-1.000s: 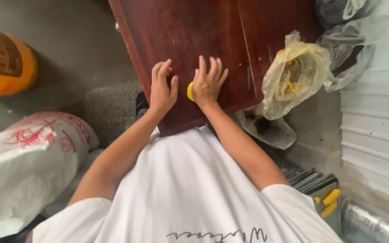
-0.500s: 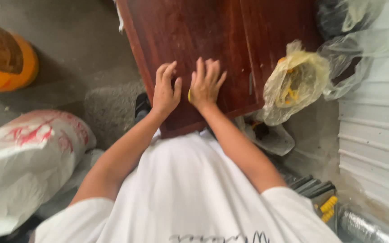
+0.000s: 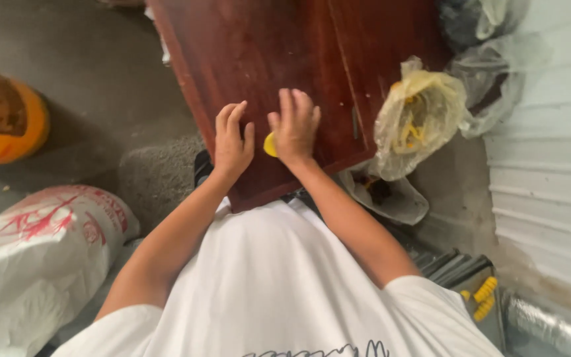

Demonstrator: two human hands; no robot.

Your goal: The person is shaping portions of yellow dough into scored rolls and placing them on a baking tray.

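Both hands have been slid slightly right on the dark wooden surface point(image 3: 266, 59): left hand point(image 3: 232, 142) laid flat and released, right hand point(image 3: 293, 129) pressed over a small yellow piece point(image 3: 269, 144), nothing visibly finished.

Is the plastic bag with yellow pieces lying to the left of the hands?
No, the bag lies right of both hands, at the board's right edge.

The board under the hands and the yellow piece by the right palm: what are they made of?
The board looks like dark reddish wood with a glossy varnish: streaky grain, soft sheen. The yellow piece is probably plastic, judging by its even bright colour; the right hand hides most of it.
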